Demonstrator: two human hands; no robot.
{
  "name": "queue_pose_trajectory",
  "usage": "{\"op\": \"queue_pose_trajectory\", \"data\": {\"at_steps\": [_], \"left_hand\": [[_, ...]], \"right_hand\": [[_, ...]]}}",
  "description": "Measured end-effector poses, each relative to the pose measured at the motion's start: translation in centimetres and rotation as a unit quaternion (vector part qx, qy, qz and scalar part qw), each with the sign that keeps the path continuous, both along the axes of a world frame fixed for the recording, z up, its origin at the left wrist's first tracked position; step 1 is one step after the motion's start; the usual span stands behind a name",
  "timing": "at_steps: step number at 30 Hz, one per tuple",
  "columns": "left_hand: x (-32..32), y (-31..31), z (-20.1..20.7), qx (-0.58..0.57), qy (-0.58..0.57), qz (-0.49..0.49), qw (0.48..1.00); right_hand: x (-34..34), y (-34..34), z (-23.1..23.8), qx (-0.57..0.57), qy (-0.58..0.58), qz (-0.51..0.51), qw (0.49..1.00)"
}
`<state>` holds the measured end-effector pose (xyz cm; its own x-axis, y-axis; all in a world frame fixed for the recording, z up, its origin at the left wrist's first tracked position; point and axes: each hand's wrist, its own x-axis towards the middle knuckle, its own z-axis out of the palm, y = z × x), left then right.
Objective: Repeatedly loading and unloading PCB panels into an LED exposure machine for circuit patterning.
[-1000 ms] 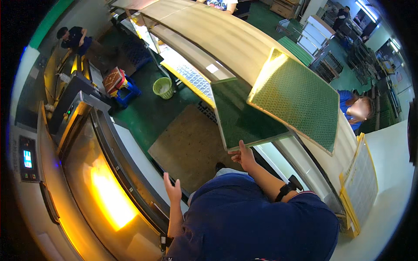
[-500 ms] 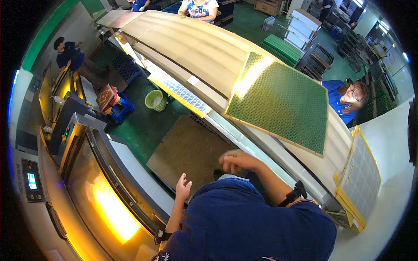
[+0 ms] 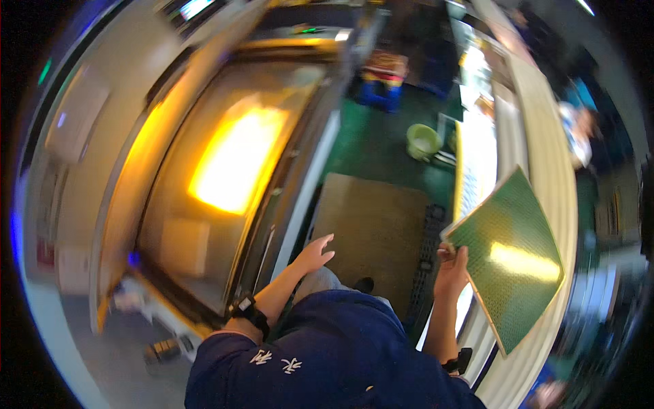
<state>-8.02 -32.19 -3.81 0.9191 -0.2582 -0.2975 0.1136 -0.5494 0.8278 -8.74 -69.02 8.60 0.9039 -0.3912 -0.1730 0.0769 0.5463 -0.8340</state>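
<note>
Since half a second ago the view has swung left: the yellow-lit machine window [image 3: 231, 163] now fills the left half, and the green panel [image 3: 511, 262] has come down from up over the long bench to the right side, with the right hand now on it. Left hand [image 3: 315, 253] is released, fingers spread, touching nothing, hanging above the brown floor mat [image 3: 371, 232] beside the machine's edge; black watch [image 3: 246, 310] on that wrist. Right hand [image 3: 451, 273] grasps the panel's left corner. Panel is flat, square, dark green with a fine dot grid, tilted like a diamond, glare patch near its middle, lying over the pale bench [image 3: 552, 177]. Green bucket [image 3: 422, 141] on the floor behind the mat; red-and-yellow box [image 3: 383, 71] further back, blurred.
</note>
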Motion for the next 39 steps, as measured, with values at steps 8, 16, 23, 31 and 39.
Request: {"op": "queue_pose_trajectory", "data": {"at_steps": [8, 16, 23, 31, 39], "left_hand": [[-6.7, 14.1, -0.8, 0.075, -0.222, 0.445, 0.864], [-11.6, 23.4, 0.5, 0.339, -0.205, 0.549, 0.736], [-7.4, 29.3, -5.8, 0.402, 0.016, 0.379, 0.833], [-5.5, 35.5, -6.7, 0.426, 0.080, 0.450, 0.781], [-4.5, 36.0, -4.5, 0.415, 0.112, 0.421, 0.799]], "right_hand": [[9.2, 23.0, -3.9, -0.220, 0.106, 0.528, 0.813], [17.5, 47.7, -14.6, -0.224, 0.008, 0.753, 0.619], [21.1, 57.1, -15.8, -0.328, 0.116, 0.694, 0.631], [27.7, 53.3, 9.0, -0.520, -0.521, 0.217, 0.641], [35.7, 55.6, 23.1, -0.599, -0.607, 0.169, 0.494]]}}
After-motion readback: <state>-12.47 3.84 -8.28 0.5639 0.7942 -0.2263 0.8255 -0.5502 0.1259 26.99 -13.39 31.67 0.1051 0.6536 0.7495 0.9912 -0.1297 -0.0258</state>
